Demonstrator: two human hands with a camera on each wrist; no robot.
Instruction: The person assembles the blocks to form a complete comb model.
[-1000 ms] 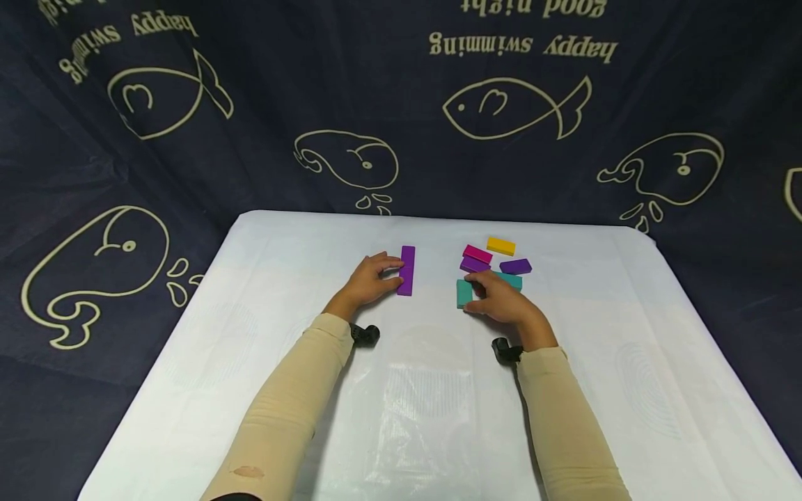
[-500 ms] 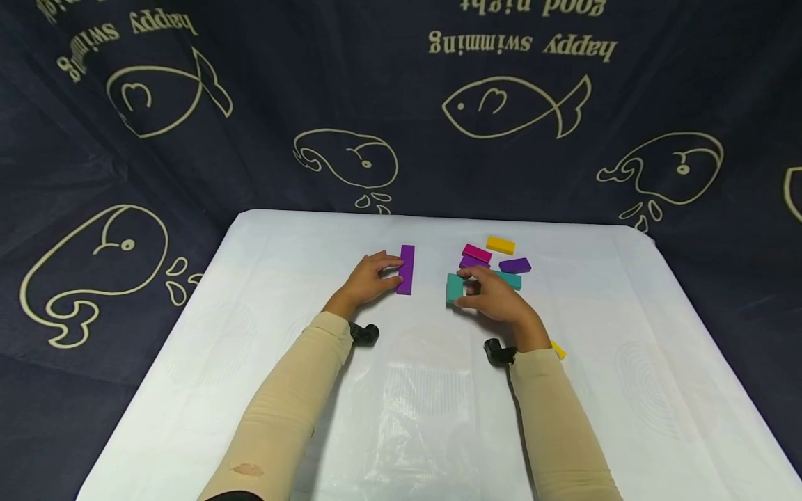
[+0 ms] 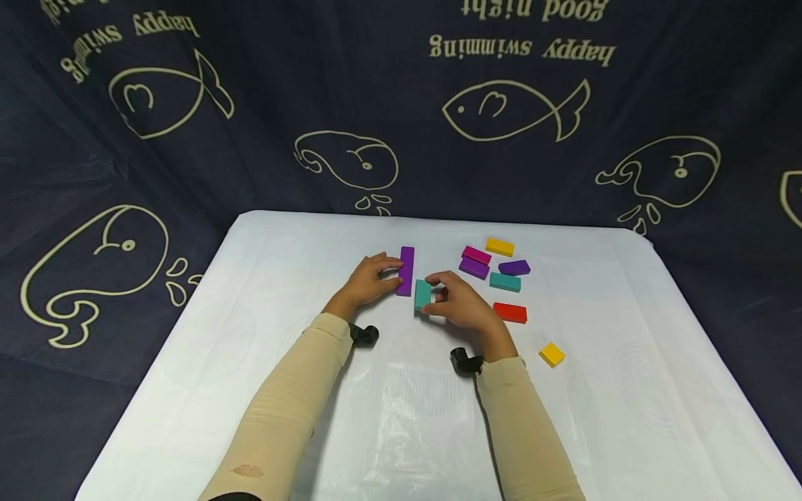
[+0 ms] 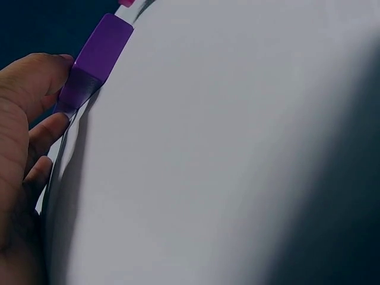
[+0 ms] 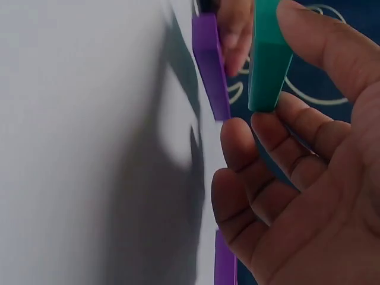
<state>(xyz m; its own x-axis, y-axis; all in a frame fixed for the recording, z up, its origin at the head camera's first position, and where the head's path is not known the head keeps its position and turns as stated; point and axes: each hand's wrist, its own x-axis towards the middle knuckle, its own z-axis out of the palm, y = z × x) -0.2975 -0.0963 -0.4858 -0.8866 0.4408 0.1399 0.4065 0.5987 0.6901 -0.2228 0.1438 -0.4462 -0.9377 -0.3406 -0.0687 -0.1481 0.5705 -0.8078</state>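
Observation:
Two purple blocks [image 3: 407,257] lie end to end in one line left of the table's middle. My left hand [image 3: 370,280] rests beside them, its thumb and a fingertip touching their left side. In the left wrist view those digits meet the edge of a purple block [image 4: 105,47]. Between thumb and fingers, my right hand [image 3: 465,305] pinches a teal block [image 3: 422,295] by its ends, just right of the purple line. The right wrist view shows this teal block [image 5: 270,71] raised off the white surface, with a purple block [image 5: 208,56] beyond it.
On the right lie a magenta block [image 3: 477,255], a purple block [image 3: 474,268], a dark purple block [image 3: 514,267], a yellow block [image 3: 500,246], another teal block [image 3: 505,282] and a red block [image 3: 514,313]. Nearer sits a small yellow block [image 3: 552,355]. A dark curtain hangs behind the white table [image 3: 301,236].
My right hand has carried the teal block leftward from the group to beside the purple blocks, uncovering the red and near yellow blocks. The left hand has stayed in place.

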